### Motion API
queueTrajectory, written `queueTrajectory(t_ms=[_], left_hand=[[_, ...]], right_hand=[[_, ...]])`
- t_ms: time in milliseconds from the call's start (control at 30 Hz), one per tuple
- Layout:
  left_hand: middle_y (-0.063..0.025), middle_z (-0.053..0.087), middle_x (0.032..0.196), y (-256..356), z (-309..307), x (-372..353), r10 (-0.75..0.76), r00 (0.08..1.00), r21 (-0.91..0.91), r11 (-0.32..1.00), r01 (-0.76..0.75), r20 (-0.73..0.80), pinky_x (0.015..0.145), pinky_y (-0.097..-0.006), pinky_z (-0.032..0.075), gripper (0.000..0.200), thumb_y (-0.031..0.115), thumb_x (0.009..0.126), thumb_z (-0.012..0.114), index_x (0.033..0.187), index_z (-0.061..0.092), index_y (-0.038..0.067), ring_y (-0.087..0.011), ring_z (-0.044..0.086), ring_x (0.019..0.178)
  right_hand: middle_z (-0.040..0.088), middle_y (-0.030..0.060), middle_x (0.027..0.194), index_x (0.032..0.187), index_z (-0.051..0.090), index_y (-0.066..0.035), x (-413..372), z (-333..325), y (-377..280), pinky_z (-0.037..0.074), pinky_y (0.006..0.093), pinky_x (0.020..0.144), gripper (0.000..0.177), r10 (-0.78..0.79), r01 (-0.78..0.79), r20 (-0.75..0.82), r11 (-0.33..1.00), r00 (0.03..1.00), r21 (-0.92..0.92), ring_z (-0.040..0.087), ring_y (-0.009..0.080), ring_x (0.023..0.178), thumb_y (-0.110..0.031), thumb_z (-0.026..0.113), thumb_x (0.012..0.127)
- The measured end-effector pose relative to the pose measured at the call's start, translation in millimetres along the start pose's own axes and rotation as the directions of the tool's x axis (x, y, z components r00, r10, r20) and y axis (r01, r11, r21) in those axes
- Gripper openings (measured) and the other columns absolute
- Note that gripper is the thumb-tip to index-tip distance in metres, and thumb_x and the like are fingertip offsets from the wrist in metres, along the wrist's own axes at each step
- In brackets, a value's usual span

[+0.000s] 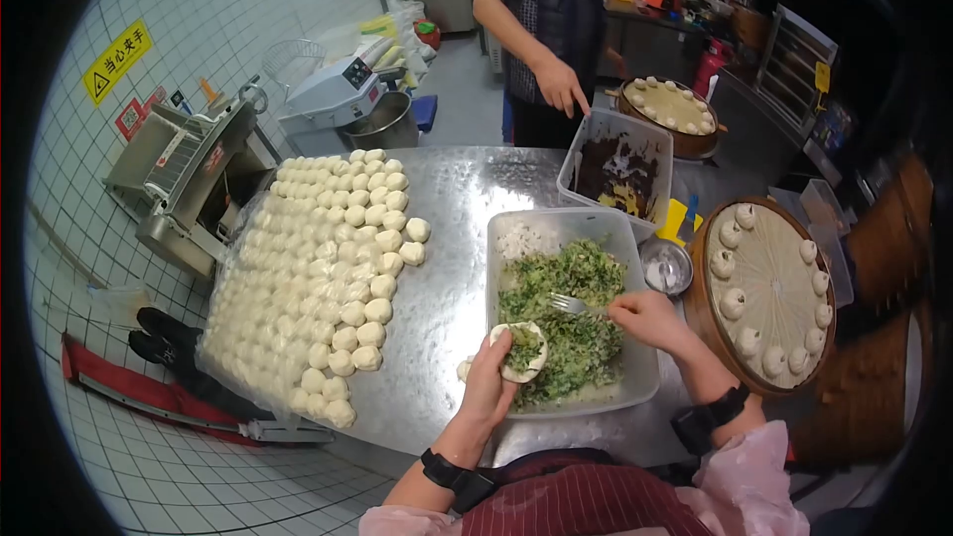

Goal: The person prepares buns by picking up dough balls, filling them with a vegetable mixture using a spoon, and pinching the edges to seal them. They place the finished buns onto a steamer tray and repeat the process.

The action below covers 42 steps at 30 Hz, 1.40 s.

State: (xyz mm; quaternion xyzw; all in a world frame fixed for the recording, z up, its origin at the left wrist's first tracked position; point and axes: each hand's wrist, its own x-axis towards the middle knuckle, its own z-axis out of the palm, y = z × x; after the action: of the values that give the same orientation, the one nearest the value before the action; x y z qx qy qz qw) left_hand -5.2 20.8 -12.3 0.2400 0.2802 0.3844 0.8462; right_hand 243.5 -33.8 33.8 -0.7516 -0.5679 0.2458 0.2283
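Observation:
My left hand (482, 382) cups a round dough wrapper (537, 362) with green chopped filling on it, over the near left edge of a clear plastic tub (643, 362). Green vegetable filling (571, 362) covers most of the tub's bottom, with a whitish heap in its far left corner. Closed around a metal fork (568, 304), my right hand (650, 319) is above the tub's right side. The fork's tines lie at the filling's surface. Partly hidden behind my left hand, a small dough piece (464, 368) rests on the table.
Many dough balls (377, 310) lie on the metal table (437, 199), partly under plastic film. A round steamer tray (769, 268) with shaped buns stands right, beside a metal bowl (666, 268). Beyond, a co-worker's hand (562, 84) reaches to a tub of dark filling (663, 164).

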Motion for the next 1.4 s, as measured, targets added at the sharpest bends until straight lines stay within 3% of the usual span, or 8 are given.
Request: queueTrajectory(t_ms=[267,600,700,933,1000,1033,1100,1400], left_hand=[[-0.0094,0.050,0.122,-0.7,20.4,4.3,-0.057,0.997,-0.191,0.979,0.068,0.061,0.094,-0.0378,0.047,0.033,0.025,0.097,0.046,0.122,0.043,0.004,-0.0197,0.051,0.112],[-0.0082,0.058,0.105,-1.5,11.2,5.9,0.130,0.990,0.077,0.989,-0.126,-0.059,0.077,-0.0274,0.055,0.036,-0.001,0.085,0.060,0.117,0.044,0.003,-0.0162,0.061,0.093],[-0.0106,0.057,0.110,-1.3,17.9,2.6,0.030,1.000,0.037,0.999,-0.030,0.008,0.082,-0.0328,0.055,0.041,-0.001,0.084,0.062,0.120,0.044,0.002,-0.0206,0.060,0.098],[-0.0209,0.051,0.123,4.0,19.1,-9.0,-0.209,0.969,-0.093,0.971,0.222,0.129,0.085,-0.0425,0.054,0.046,0.009,0.090,0.053,0.131,0.036,-0.003,-0.0337,0.054,0.113],[-0.0212,0.050,0.124,8.4,15.8,-11.7,-0.242,0.951,-0.108,0.958,0.266,0.191,0.083,-0.0407,0.055,0.048,0.009,0.090,0.054,0.131,0.035,-0.004,-0.0326,0.054,0.112],[-0.0212,0.050,0.124,9.1,15.1,-13.4,-0.238,0.954,-0.116,0.958,0.262,0.183,0.083,-0.0407,0.055,0.048,0.009,0.090,0.054,0.131,0.035,-0.004,-0.0326,0.054,0.112],[-0.0154,0.052,0.119,11.5,16.9,-14.4,-0.286,0.934,-0.130,0.939,0.318,0.214,0.085,-0.0422,0.055,0.041,0.007,0.090,0.054,0.127,0.037,0.003,-0.0273,0.057,0.107],[-0.0115,0.053,0.116,6.8,23.7,-14.8,-0.286,0.944,0.178,0.950,0.257,0.163,0.074,-0.0392,0.059,0.037,0.007,0.090,0.055,0.125,0.044,0.006,-0.0234,0.060,0.099]], right_hand=[[0.063,0.0089,0.068,0.091,0.067,-0.003,-47.1,-32.1,-34.0,0.044,0.0285,0.057,0.020,0.037,-0.142,0.235,0.883,0.971,0.448,0.056,0.0117,0.060,-0.020,0.059,0.086],[0.065,0.0127,0.074,0.089,0.068,-0.008,-57.2,-44.4,-39.4,0.048,0.0350,0.060,0.021,-0.003,-0.014,0.140,0.992,0.990,0.122,0.064,0.0256,0.067,-0.025,0.056,0.085],[0.065,0.0147,0.069,0.070,0.067,-0.007,-42.5,-20.6,-33.2,0.051,0.0397,0.061,0.010,-0.128,0.105,0.008,0.777,0.992,-0.620,0.066,0.0269,0.070,-0.012,0.058,0.071],[0.066,0.0119,0.070,0.069,0.069,-0.007,-9.6,46.0,-3.6,0.052,0.0368,0.066,0.009,-0.319,0.310,0.109,0.694,0.942,-0.649,0.065,0.0290,0.071,-0.012,0.062,0.070],[0.066,0.0125,0.072,0.079,0.070,-0.005,-19.0,27.2,-24.9,0.050,0.0349,0.065,0.018,-0.476,0.394,-0.255,0.864,0.841,-0.315,0.063,0.0272,0.066,-0.022,0.063,0.079],[0.066,0.0125,0.072,0.079,0.070,-0.005,-22.2,26.2,-29.9,0.050,0.0349,0.065,0.018,-0.480,0.401,-0.245,0.862,0.842,-0.312,0.063,0.0272,0.066,-0.022,0.063,0.079],[0.065,0.0087,0.070,0.089,0.069,-0.002,-29.0,26.5,-38.5,0.047,0.0305,0.060,0.030,-0.056,0.040,0.026,0.906,0.998,0.421,0.059,0.0178,0.061,-0.031,0.064,0.084],[0.061,0.0004,0.069,0.088,0.068,0.000,-52.2,20.9,-53.9,0.041,0.0218,0.054,0.022,-0.165,0.155,-0.032,0.822,0.986,0.548,0.051,0.0045,0.061,-0.021,0.069,0.082]])
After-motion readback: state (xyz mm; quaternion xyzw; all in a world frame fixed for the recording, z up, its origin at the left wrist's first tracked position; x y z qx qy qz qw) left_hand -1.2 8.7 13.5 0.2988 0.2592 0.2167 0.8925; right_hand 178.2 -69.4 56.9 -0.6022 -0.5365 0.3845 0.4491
